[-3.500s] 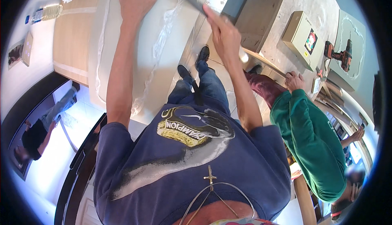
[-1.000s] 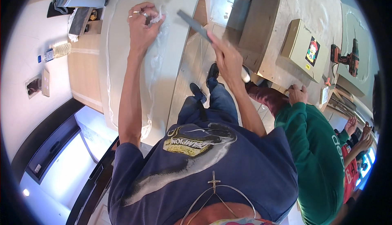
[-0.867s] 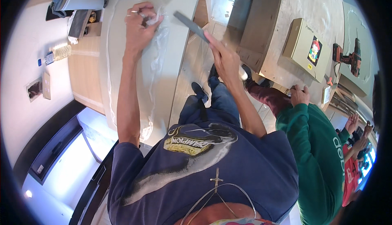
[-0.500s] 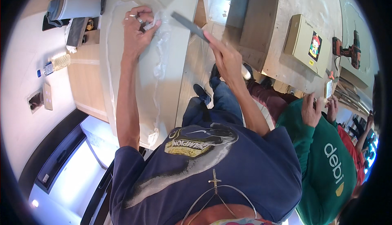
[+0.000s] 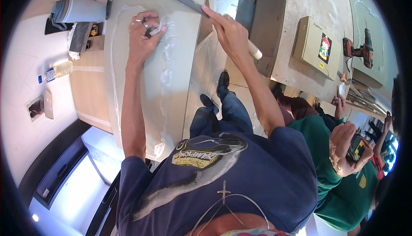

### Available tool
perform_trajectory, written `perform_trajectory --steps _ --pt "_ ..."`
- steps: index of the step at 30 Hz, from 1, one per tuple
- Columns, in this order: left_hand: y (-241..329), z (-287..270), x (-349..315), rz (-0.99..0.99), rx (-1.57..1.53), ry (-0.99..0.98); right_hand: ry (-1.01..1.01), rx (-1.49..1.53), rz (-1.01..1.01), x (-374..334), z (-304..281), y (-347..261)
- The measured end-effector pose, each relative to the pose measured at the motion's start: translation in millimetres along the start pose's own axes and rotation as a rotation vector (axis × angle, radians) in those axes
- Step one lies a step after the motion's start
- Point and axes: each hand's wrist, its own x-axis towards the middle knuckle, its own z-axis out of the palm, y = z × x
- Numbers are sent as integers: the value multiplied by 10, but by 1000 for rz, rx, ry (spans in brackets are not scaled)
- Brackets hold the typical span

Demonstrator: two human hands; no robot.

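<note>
My right hand [image 5: 229, 34] is closed on a long flat file [image 5: 185, 2]. Its grey blade reaches over the far right corner of a beige panel [image 5: 141, 77], and its pale handle [image 5: 255, 50] sticks out behind my fist. My left hand [image 5: 144, 34] pinches a crumpled, whitish see-through scrap [image 5: 155, 30], above the panel's far half. Just right of those fingers a whitish strip [image 5: 165, 71], wrinkled like film or dried glue, runs along the panel toward me. Another pale line follows the panel's left edge.
To the right, a plywood bench [image 5: 292, 39] carries a cardboard box [image 5: 315, 47]; beyond it lies a cordless drill [image 5: 362, 49]. A co-worker in green [image 5: 343, 197] stands close on my right, holding a dark object [image 5: 356, 147]. Leftward are a plastic bottle [image 5: 60, 71] and a grey-white container [image 5: 83, 10].
My right hand has moved the file up and left, farther over the panel's far edge. My left hand is almost still. The co-worker's hands have separated, one coming nearer with a dark object.
</note>
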Motion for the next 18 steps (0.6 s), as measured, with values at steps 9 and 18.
perform_trajectory --steps 9,18 --pt "-120 1 1 83 55 20 -56 66 41 -357 -158 -44" --pt "-69 -39 -24 82 68 -13 -82 7 37 -456 -227 172"
